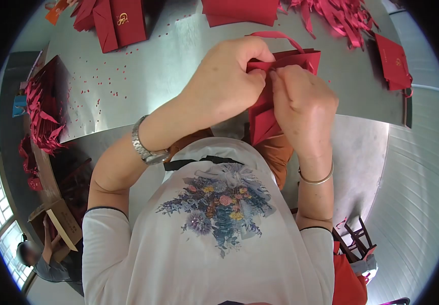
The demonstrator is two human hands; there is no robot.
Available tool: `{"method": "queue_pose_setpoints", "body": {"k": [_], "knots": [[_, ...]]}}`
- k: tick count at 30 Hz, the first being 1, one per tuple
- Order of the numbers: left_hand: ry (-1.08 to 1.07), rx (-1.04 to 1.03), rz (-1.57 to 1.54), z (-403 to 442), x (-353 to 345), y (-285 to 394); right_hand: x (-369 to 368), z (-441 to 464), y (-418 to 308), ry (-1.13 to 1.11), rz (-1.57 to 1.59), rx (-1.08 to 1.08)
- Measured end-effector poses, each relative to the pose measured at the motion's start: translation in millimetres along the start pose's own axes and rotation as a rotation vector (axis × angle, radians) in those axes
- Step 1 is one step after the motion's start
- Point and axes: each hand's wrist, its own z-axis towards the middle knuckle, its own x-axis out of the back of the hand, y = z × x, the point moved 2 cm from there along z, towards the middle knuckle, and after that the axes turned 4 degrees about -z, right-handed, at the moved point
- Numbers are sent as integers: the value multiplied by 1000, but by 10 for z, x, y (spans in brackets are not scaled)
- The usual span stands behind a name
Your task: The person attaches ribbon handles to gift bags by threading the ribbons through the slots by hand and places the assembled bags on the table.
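A red paper gift bag [263, 126] is held up in front of my chest at the table's near edge. Its open rim faces away from me, and a red ribbon handle [283, 36] loops over it. My left hand [232, 73], with a metal watch on the wrist, is closed at the rim, thumb and fingers pinching there. Beside it my right hand [305, 99] is also closed, its thumb and fingertips pinched at the bag's upper edge close to the left thumb. Whether a ribbon end lies between the fingertips is hidden.
Folded red bags [120, 25] and a red stack [239, 11] lie on the metal table [178, 56]. Red ribbons [336, 20] are heaped at back right, more bags [393, 61] at right. Red dots are scattered left. A person [51, 259] handles a cardboard box [64, 223] lower left.
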Motion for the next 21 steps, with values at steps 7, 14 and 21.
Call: {"method": "queue_pose_setpoints", "body": {"k": [7, 14, 21], "knots": [[203, -214, 194, -51, -123, -150, -132, 160, -31, -259, -52, -177], [158, -274, 162, -53, 0, -307, -257, 99, 9, -300, 432, -476], [-15, -4, 41, -70, 151, -411, -409, 79, 58, -352, 491, -302]]}}
